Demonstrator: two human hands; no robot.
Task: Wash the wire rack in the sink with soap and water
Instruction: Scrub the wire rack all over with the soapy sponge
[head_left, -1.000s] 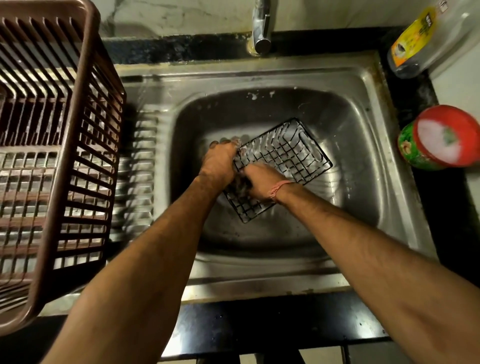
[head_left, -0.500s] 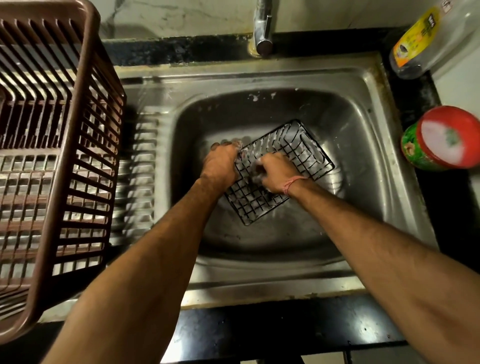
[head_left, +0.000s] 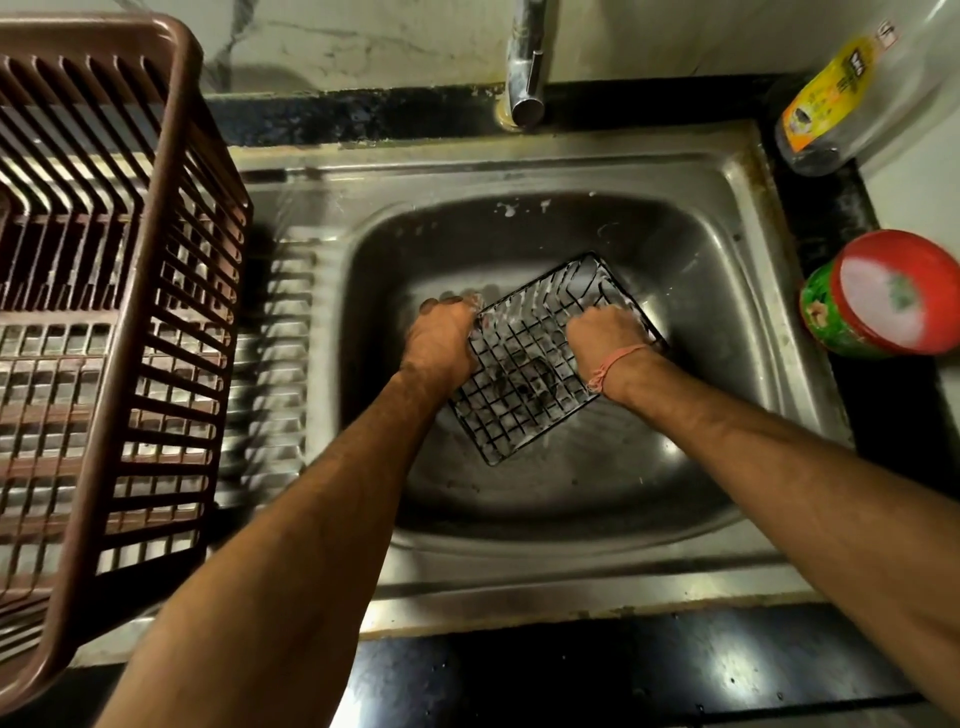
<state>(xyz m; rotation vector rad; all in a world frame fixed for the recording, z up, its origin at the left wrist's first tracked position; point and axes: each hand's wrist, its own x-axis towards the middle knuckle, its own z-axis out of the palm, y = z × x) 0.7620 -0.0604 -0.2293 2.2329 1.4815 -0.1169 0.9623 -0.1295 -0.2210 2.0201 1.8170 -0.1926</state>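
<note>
- The wire rack (head_left: 540, 374) sits tilted inside the basin of the steel sink (head_left: 727, 218), foam clinging to its black grid.
- The left hand (head_left: 441, 338) grips the rack's left edge, fingers curled over the rim.
- The right hand (head_left: 605, 332) is closed in a fist on the rack's upper right part; what it holds is hidden.
- A brown plastic basket (head_left: 171, 291) stands on the drainboard at left.
- A tap (head_left: 527, 57) rises behind the basin; a bottle (head_left: 841, 98) and a red-lidded tub (head_left: 883, 296) stand on the dark tabletop (head_left: 831, 218) at right.

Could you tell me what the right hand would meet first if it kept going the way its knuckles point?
Probably the far rim of the black wire rack beneath the right hand, then the steel sink wall; depth is unclear.
</note>
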